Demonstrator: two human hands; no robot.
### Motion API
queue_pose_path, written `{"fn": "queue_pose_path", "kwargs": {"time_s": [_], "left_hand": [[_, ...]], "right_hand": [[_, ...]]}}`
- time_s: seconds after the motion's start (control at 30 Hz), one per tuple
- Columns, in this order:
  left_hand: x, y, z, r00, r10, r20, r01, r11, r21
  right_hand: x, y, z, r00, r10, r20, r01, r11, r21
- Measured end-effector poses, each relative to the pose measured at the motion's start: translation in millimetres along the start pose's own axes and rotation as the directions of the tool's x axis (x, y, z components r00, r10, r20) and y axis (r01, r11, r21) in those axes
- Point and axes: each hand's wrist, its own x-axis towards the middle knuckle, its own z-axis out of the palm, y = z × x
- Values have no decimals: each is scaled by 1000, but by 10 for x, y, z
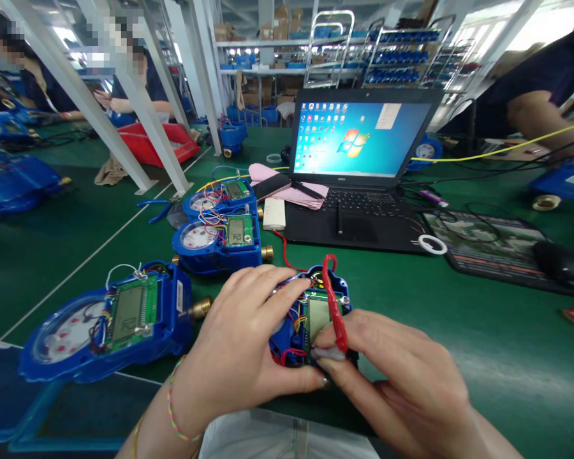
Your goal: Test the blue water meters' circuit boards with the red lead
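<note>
A blue water meter [291, 341] with an open housing, green circuit board and small display sits on the table in front of me. My left hand [249, 331] grips it, fingers over the far side and thumb along the near edge. Between the thumb and fingers of my right hand [406, 363] is a small grey connector [329, 352] on a red cable [333, 306]. It is at the near edge of the circuit board; whether it touches the board's contacts is hidden. The cable loops over the meter, and a red stretch leads toward a white box [274, 214].
More open water meters stand left, one nearby [129, 312] and two [215, 239] farther back. Behind are a laptop [349, 210], pink cloth [263, 172] and phone [272, 186]. A mouse [564, 261] lies right, blue-handled pliers [159, 207] left. Co-workers sit left and right.
</note>
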Motion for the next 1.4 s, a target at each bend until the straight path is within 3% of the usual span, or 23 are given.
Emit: {"fn": "queue_pose_path", "kwargs": {"time_s": [1.4], "left_hand": [[12, 49, -49, 999, -40, -11, 40, 999, -35]], "right_hand": [[-5, 48, 18, 998, -61, -16, 60, 998, -5]]}}
